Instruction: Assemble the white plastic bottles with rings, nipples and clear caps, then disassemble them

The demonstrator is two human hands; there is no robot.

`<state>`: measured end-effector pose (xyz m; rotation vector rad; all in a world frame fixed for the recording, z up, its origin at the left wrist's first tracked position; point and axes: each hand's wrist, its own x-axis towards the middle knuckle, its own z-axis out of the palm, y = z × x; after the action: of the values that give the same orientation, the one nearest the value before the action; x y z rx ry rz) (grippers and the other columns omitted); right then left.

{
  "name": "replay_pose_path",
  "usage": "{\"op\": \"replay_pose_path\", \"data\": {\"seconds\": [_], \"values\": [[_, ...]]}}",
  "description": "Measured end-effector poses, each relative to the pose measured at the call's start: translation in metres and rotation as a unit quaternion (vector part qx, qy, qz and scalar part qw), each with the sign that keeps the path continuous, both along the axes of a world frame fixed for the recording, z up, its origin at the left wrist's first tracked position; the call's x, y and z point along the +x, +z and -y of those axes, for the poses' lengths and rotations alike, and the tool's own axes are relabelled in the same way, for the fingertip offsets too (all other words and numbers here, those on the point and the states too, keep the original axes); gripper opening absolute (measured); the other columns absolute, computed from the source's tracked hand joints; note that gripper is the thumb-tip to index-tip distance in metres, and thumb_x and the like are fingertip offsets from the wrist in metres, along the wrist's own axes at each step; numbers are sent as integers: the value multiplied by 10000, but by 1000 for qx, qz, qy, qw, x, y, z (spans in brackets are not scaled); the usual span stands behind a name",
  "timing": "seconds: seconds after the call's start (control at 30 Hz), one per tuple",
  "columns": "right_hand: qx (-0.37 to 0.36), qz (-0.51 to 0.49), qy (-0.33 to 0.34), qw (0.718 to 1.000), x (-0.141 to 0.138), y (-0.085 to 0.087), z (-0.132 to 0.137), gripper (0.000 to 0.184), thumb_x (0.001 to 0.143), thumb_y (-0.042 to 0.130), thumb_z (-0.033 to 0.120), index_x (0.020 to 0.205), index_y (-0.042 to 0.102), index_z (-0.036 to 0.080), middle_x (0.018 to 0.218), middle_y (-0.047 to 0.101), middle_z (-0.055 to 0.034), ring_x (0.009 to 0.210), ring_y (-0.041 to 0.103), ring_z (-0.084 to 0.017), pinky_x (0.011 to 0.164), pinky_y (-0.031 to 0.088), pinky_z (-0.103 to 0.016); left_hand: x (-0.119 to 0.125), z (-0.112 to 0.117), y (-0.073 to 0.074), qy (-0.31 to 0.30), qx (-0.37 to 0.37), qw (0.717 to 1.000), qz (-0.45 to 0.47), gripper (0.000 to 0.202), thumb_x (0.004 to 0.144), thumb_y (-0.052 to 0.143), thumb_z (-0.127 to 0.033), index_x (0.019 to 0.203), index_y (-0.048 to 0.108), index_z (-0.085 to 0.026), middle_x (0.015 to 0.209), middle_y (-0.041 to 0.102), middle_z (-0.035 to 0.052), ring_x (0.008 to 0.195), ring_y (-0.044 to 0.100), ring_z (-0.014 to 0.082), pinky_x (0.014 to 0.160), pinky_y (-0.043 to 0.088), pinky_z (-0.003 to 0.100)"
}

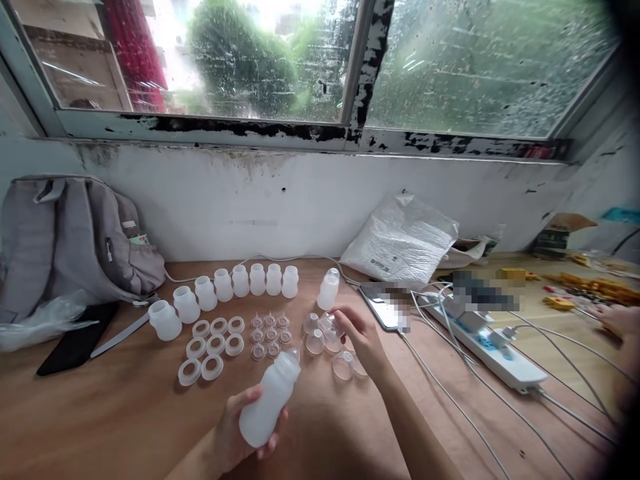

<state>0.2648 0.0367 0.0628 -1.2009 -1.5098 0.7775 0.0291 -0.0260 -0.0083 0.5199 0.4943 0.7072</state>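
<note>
In the head view my left hand (233,425) is wrapped round a frosted white baby bottle (267,403), tilted, with a collar and a teat at its upper end. My right hand (361,337) reaches to a group of clear dome caps (315,342), its fingertips closed on one clear dome cap (331,339). Left of the caps, clear teats (271,335) stand in rows. Several white collar rings (215,344) lie beside them. Behind, several open bottle bodies (240,281) form a curved row. A capped bottle (329,288) stands upright behind the dome caps.
A grey backpack (75,233) and a black flat object (75,343) are at the left. To the right lie a phone (381,307), a power strip (510,360) with several white cables, and a silvery bag (400,243). Another person's hand (613,319) shows at far right.
</note>
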Motion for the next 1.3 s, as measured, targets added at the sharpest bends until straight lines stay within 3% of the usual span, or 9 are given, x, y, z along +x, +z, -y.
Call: {"op": "replay_pose_path", "data": {"seconds": [0.13, 0.27, 0.57, 0.73, 0.83, 0.9, 1.1, 1.2, 1.3], "values": [[-36, 87, 63, 994, 8, 4, 0, 293, 783, 493, 389, 998, 553, 197, 746, 559, -15, 556, 487, -116, 505, 406, -239, 0, -4, 1, 26, 16, 1000, 1, 417, 730, 473, -465, 893, 567, -93, 784, 556, 83, 451, 529, 95, 311, 288, 156], [-25, 213, 97, 972, 7, 2, 3, 209, 734, 560, 318, 916, 564, 215, 882, 581, -31, 718, 529, -157, 622, 425, -273, 0, -5, 0, 34, 7, 999, -10, 410, 737, 471, -456, 902, 564, -92, 792, 559, 85, 459, 536, 103, 314, 302, 160], [-22, 443, 80, 893, -2, -31, 5, 199, 617, 641, 190, 803, 577, 227, 863, 558, -27, 837, 477, -218, 727, 366, -338, 1, -4, 0, 19, 40, 998, -35, 371, 752, 472, -423, 950, 527, -113, 802, 557, 78, 505, 560, 125, 349, 361, 177], [-4, 319, 109, 942, -8, -11, 10, 230, 716, 590, 355, 913, 572, 238, 874, 551, -32, 830, 486, -199, 710, 387, -313, 8, -1, 9, 54, 156, 976, -141, 432, 714, 544, -428, 1042, 480, -155, 843, 560, 72, 567, 552, 135, 398, 380, 189], [-56, 195, 181, 962, -26, -5, 16, 308, 763, 531, 421, 1002, 537, 226, 706, 523, 4, 634, 480, -136, 565, 381, -242, 12, -1, 14, 153, 305, 899, -276, 485, 689, 607, -374, 1105, 452, -178, 943, 569, 74, 778, 560, 191, 614, 457, 251], [-90, 138, 203, 965, -43, -11, 21, 325, 749, 546, 435, 987, 529, 214, 622, 475, 33, 558, 436, -112, 502, 342, -218, 11, 0, 14, 170, 368, 849, -339, 484, 708, 599, -337, 1138, 435, -187, 1003, 575, 75, 869, 546, 210, 727, 443, 271], [-112, 22, 96, 989, -82, -34, 32, 293, 723, 559, 449, 672, 464, 177, 594, 448, 36, 554, 416, -98, 490, 315, -204, 4, 2, 10, 174, 444, 766, -431, 463, 714, 587, -297, 1147, 439, -225, 1057, 588, 72, 897, 567, 226, 767, 440, 288], [-90, 9, 55, 994, -86, -34, 38, 294, 719, 562, 417, 616, 411, 187, 554, 421, 46, 522, 392, -94, 470, 297, -204, 5, 7, 15, 148, 463, 762, -427, 471, 725, 569, -289, 1167, 423, -221, 1047, 589, 73, 878, 564, 217, 758, 435, 282], [-71, 3, 38, 997, -85, -32, 41, 302, 712, 556, 383, 572, 368, 192, 508, 371, 55, 485, 350, -88, 451, 269, -209, 10, 10, 21, 112, 438, 787, -419, 346, 733, 549, -314, 1048, 503, -177, 823, 609, 53, 654, 541, 169, 591, 416, 239]]}}
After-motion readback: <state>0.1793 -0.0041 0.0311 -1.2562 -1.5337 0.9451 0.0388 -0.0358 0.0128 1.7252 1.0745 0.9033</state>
